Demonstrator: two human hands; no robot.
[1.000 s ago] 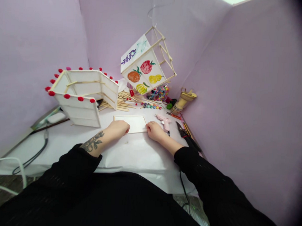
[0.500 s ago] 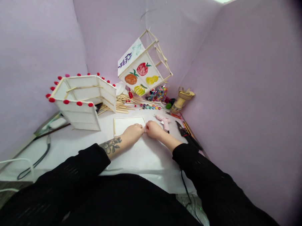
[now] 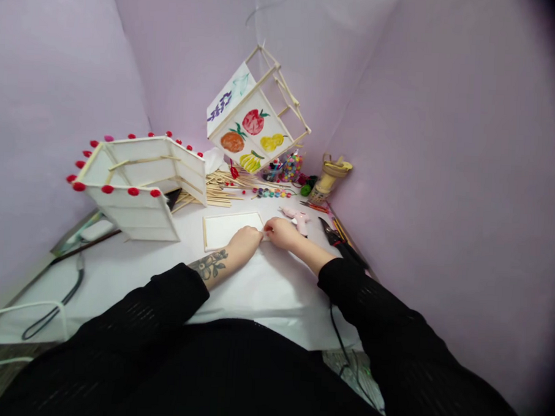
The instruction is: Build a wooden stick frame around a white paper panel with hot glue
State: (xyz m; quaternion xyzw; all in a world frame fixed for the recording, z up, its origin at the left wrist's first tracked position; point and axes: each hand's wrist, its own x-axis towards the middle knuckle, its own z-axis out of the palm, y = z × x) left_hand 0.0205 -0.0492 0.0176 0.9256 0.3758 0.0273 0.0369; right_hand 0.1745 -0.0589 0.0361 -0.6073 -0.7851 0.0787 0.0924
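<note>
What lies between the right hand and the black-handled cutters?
In the head view, the pink glue gun lies between the right hand and the cutters.

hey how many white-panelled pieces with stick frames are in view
3: a flat panel by the left hand and right hand, an upright piece at left topped with red pompoms, and a tilted, fruit-painted piece hanging at the back. Others may be hidden.
</note>
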